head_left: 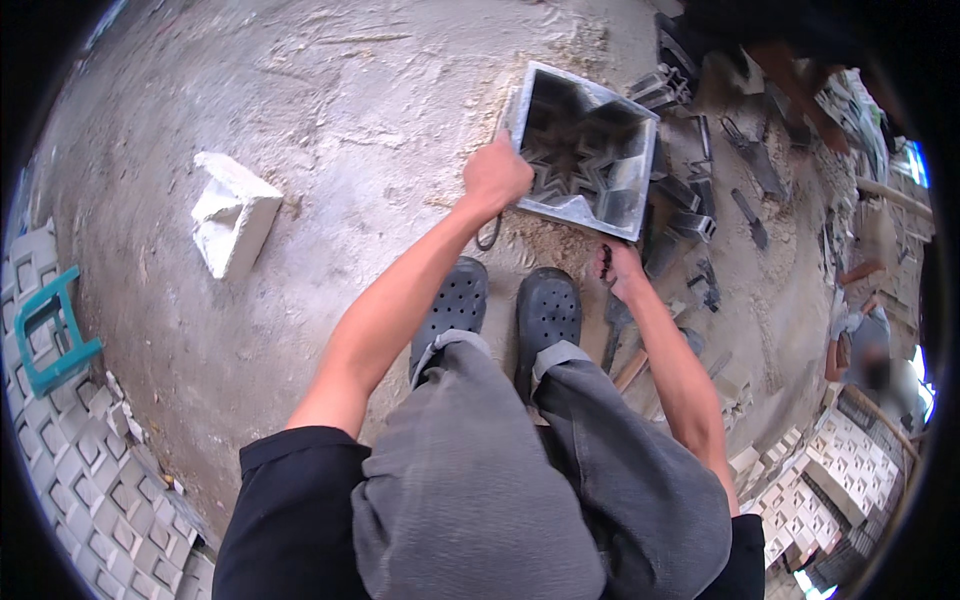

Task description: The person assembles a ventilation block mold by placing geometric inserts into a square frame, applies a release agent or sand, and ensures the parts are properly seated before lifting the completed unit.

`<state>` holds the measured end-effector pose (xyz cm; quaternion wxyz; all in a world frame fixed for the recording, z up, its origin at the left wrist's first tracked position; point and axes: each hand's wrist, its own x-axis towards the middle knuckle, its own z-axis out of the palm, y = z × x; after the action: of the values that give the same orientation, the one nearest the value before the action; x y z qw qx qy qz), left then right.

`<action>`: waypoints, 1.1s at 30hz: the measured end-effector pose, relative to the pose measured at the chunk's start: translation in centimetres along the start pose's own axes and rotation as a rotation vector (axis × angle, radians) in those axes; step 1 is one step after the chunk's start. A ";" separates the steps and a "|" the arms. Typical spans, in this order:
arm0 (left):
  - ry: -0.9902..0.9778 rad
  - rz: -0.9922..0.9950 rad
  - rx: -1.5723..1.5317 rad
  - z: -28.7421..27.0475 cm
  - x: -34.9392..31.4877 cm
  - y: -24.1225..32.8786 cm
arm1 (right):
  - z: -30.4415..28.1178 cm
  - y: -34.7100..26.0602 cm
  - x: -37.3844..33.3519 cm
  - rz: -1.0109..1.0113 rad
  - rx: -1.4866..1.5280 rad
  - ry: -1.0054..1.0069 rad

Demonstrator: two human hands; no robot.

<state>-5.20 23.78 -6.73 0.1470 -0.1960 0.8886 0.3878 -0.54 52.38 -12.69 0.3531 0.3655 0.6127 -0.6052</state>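
Note:
A square grey metal mould (645,165), with a star-shaped pattern inside, stands tilted on the dusty ground just beyond my feet. My left hand (497,178) is closed at its left edge, and a thin metal loop (490,236) hangs below that hand. At the mould's near right corner my right hand (622,268) is closed, with a dark piece like a handle showing between its fingers. How that piece joins the mould is hidden. Off to the left, a white cast block (240,215) with broken-looking edges lies on the ground.
Metal bars and mould parts (690,205) crowd the ground right of the mould, beside a trowel (750,218). A wooden-handled tool (632,370) lies by my right forearm. A teal plastic stool (55,330) and stacked patterned blocks (90,480) stand left. Another person (865,345) is far right.

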 end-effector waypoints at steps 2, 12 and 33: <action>0.001 -0.020 0.020 0.2 0.3 -0.1 | 0.1 -0.4 -0.5 -0.016 -0.040 0.010; -0.193 0.714 0.991 -7.2 -1.1 3.3 | -3.6 -7.5 -4.2 0.010 -0.817 -0.323; -0.349 1.206 0.709 -3.7 -6.4 -7.1 | -1.2 1.8 -5.9 -0.456 -0.045 0.018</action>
<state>3.31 18.10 -6.16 0.1017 0.4530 0.8782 0.1153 3.91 53.49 -8.39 0.2097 0.2149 0.6960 -0.6523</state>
